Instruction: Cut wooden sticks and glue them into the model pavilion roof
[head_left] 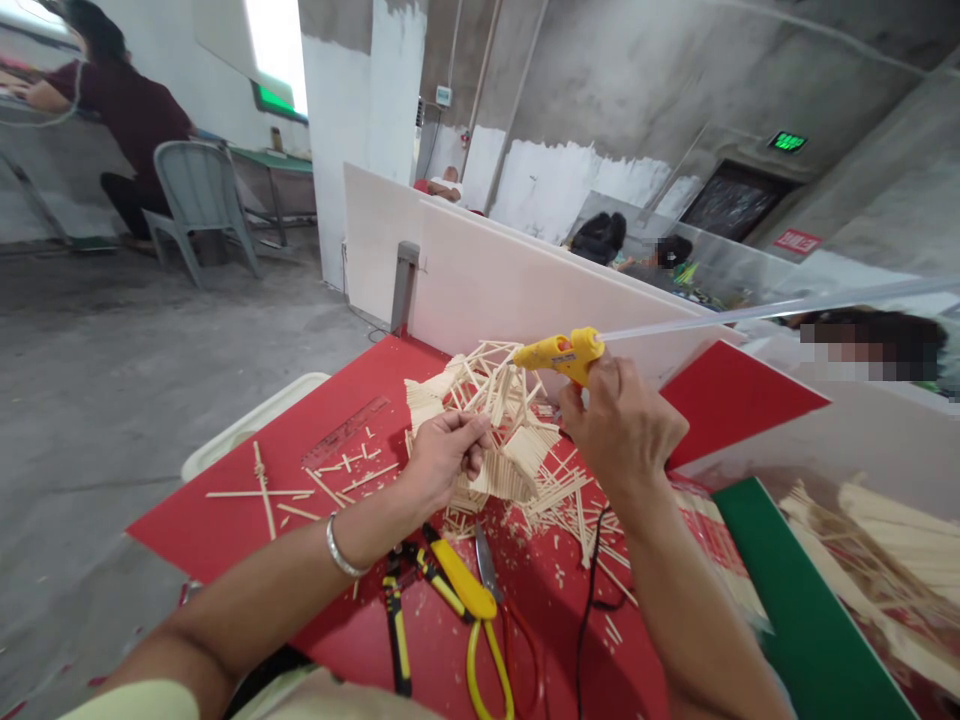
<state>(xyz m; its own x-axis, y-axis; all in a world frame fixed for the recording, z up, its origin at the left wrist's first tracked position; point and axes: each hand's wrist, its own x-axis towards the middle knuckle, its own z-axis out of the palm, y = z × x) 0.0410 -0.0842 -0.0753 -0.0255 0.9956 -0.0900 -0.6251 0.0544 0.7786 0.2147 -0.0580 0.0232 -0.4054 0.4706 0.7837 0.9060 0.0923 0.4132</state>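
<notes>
My right hand is wrapped round a yellow glue gun, whose nozzle points left at the top of a model built of thin wooden sticks. A long clear glue stick runs out of the gun's back to the right. Closed in a pinch, my left hand is at the model's near left side; what lies between its fingertips is too small to make out. The model has an open lattice on top and slatted panels round it.
Pliers, yellow-handled scissors and red-handled scissors lie in front on the red table. Loose sticks and a ruler are on the left. A black cord trails near my right arm. A white partition stands behind.
</notes>
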